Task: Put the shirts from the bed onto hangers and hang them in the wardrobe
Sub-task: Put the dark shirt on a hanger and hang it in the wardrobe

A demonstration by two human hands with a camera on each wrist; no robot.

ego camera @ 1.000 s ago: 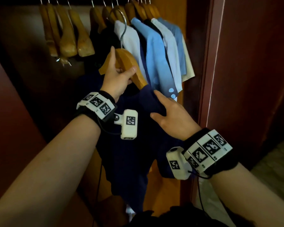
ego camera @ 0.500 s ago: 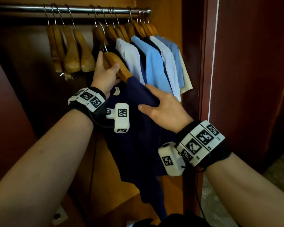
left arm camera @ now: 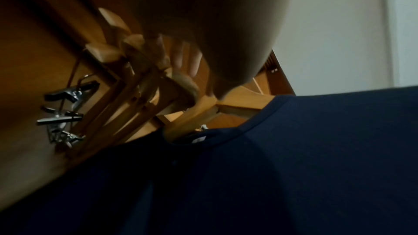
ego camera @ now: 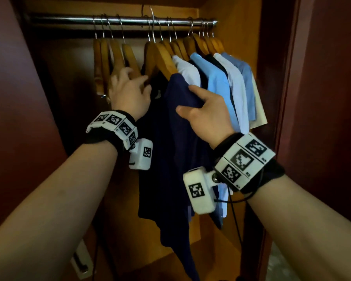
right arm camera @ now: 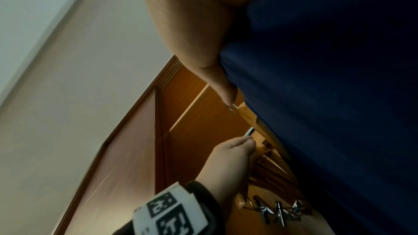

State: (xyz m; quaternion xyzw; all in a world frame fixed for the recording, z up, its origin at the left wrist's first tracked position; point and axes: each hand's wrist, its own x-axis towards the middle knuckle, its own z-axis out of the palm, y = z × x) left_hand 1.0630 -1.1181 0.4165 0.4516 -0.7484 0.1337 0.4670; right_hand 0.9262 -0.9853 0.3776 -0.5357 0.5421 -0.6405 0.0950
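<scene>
A navy shirt (ego camera: 170, 149) hangs on a wooden hanger (ego camera: 162, 57) whose hook sits over the wardrobe rail (ego camera: 69, 20). My left hand (ego camera: 130, 90) is blurred, just left of that hanger, with fingers spread against the empty wooden hangers (ego camera: 109, 57); it holds nothing. In the left wrist view its fingers (left arm camera: 181, 56) lie straight among the hanger ends. My right hand (ego camera: 203, 110) rests on the navy shirt's right shoulder, index finger and thumb straight on the cloth, other fingers hidden behind it. The right wrist view shows my palm flat against the navy shirt (right arm camera: 328, 96).
Several hung shirts (ego camera: 221, 82), white, light blue and cream, crowd the rail's right end. Metal clips (left arm camera: 63, 110) dangle under the empty hangers. Dark red wardrobe doors stand at left (ego camera: 18, 98) and right (ego camera: 322, 98). The rail's left end is bare.
The hanger with the navy shirt rose and its hook went over the rail. My left hand let go of it and slid left. My right hand stayed on the shirt's shoulder.
</scene>
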